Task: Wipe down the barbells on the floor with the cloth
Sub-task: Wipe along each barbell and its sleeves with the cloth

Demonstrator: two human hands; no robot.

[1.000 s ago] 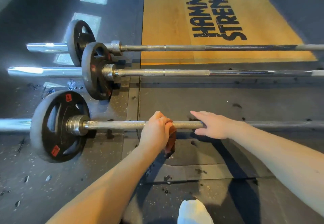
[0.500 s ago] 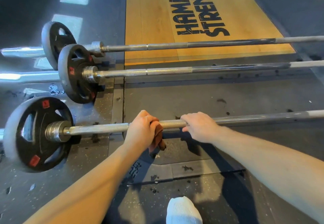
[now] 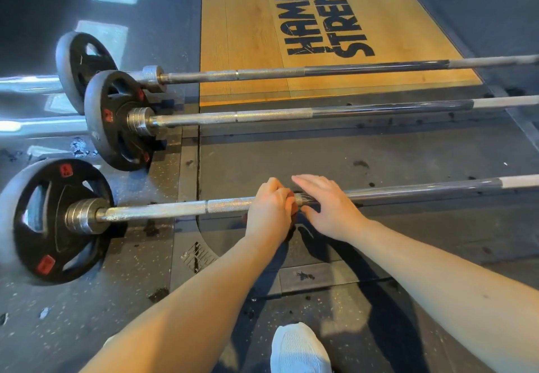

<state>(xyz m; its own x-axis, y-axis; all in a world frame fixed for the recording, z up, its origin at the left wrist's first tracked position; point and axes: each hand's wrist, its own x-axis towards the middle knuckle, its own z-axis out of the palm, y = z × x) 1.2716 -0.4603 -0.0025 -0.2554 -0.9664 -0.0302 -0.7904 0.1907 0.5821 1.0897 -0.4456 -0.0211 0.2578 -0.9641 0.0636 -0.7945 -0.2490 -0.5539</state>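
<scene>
The person's left hand (image 3: 269,212) is wrapping round the shaft of the nearest barbell (image 3: 175,210), a long grey steel bar with a knurled grip lying across the dark speckled rubber floor (image 3: 379,153). The fingers are curling over the top of the bar. The reddish-brown cloth (image 3: 293,212) is lying pinched between that palm and the steel, so only a thin sliver is peeking out at the hand's right edge. Half a second ago more of it was hanging loose below the fist.

The right hand (image 3: 329,209) is lying over the same bar just to the right, with its fingers stretched out and slightly blurred and the thumb reaching along the near side. It is holding nothing, whereas half a second ago its fingers were bent over the shaft. The gap between the two hands is now almost gone, leaving only a short glint of bare metal between them.

At the bar's left end a black round weight plate with red labels (image 3: 55,221) is standing on its edge. Beyond it, the middle steel barbell (image 3: 262,115) and the far steel barbell (image 3: 262,74) are lying roughly parallel, each with its own black plate at the left. The far one is crossing the near edge of a tan wooden platform (image 3: 239,37) printed with "HAMMER STRENGTH". All three are sitting further right in the view than before. A white mesh shoe (image 3: 297,349) is showing at the bottom edge.
</scene>
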